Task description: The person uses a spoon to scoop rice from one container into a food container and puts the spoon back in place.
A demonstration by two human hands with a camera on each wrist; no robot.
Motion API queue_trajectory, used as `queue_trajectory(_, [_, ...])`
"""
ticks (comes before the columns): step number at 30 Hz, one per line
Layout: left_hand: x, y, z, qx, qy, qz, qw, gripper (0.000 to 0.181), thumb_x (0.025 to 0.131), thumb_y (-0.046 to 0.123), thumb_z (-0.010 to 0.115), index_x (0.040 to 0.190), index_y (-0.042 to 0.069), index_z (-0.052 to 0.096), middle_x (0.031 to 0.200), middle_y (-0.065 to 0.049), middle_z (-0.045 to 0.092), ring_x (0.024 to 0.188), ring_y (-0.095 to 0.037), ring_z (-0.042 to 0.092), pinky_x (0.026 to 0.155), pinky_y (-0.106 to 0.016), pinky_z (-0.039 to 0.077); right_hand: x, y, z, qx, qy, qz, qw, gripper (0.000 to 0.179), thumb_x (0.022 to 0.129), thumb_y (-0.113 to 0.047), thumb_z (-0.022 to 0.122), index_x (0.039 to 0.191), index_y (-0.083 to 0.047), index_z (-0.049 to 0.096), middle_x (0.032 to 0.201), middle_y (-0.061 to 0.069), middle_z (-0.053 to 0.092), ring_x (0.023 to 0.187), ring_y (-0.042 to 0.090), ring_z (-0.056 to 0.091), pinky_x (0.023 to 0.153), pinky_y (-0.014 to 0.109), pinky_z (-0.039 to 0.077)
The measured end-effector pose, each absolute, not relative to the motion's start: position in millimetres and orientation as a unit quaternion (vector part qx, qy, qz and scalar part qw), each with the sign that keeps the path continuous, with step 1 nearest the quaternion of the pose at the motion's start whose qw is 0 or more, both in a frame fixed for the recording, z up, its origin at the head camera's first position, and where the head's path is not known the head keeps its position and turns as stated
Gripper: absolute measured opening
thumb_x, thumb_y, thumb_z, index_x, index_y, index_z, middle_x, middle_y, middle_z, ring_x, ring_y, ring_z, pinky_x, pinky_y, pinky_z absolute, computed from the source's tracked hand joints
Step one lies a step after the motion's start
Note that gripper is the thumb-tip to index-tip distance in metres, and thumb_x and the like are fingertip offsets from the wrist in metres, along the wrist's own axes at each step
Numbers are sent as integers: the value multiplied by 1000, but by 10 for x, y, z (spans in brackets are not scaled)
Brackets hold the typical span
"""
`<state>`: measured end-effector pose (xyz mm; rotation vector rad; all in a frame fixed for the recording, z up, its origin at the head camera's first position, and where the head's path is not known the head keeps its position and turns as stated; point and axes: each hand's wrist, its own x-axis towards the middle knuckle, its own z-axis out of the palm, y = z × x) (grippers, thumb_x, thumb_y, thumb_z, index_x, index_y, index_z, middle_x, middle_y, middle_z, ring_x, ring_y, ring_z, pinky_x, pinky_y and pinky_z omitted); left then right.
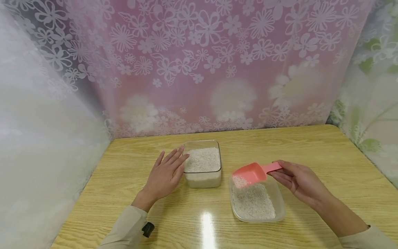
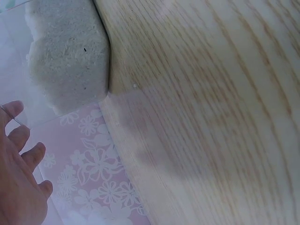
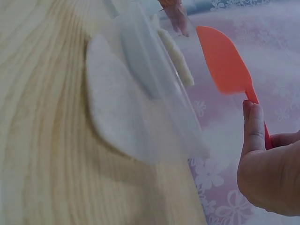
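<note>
My right hand (image 1: 300, 181) grips the handle of a pink-red scoop (image 1: 253, 172), with some rice (image 1: 240, 181) lying at the scoop's front lip. The scoop is tilted over a translucent plastic tub (image 1: 281, 209), which has a layer of rice (image 1: 255, 204) in it. To the left stands a clear square container (image 1: 203, 181), filled high with rice. My left hand (image 1: 164, 174) has its fingers extended and touches that container's left rim. In the left wrist view the fingers (image 2: 33, 157) lie beside the clear wall. The right wrist view has the scoop (image 3: 225, 61) above the tub (image 3: 117, 103).
Both containers stand on a light wood-grain table (image 1: 174, 221). A pink flowered curtain (image 1: 199, 69) hangs behind the table's far edge, with pale sheets at both sides. A small black object (image 1: 148, 229) shows at the left sleeve.
</note>
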<state>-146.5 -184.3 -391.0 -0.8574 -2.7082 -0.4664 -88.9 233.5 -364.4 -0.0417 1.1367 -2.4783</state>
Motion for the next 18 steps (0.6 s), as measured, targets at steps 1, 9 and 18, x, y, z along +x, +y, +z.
queue_trajectory(1, [-1465, -1842, -3912, -296, -932, -161, 132, 42, 104, 32, 37, 145, 23, 46, 154, 1, 29, 140, -19, 27, 114, -50, 9, -871, 2356, -3665, -12, 412, -887, 207, 32, 104, -9, 39, 109, 2, 70, 105, 17, 69, 98, 20, 67, 87, 28, 50])
queue_trajectory(9, [-1467, -1843, -3919, -301, -929, -161, 142, 42, 104, 32, 36, 144, 22, 47, 153, -2, 32, 139, -21, 29, 113, -51, 11, -702, 2520, -3799, 0, 431, -876, 219, 33, 105, -11, 38, 111, 0, 69, 107, 17, 68, 98, 19, 67, 89, 27, 49])
queue_trajectory(18, [-1467, -1846, -3927, -298, -930, -164, 138, 42, 104, 31, 37, 144, 22, 47, 153, -1, 31, 140, -20, 27, 114, -51, 10, -587, 2591, -3888, -16, 456, -864, 211, 35, 105, -11, 37, 113, -1, 69, 109, 19, 67, 100, 22, 66, 89, 30, 49])
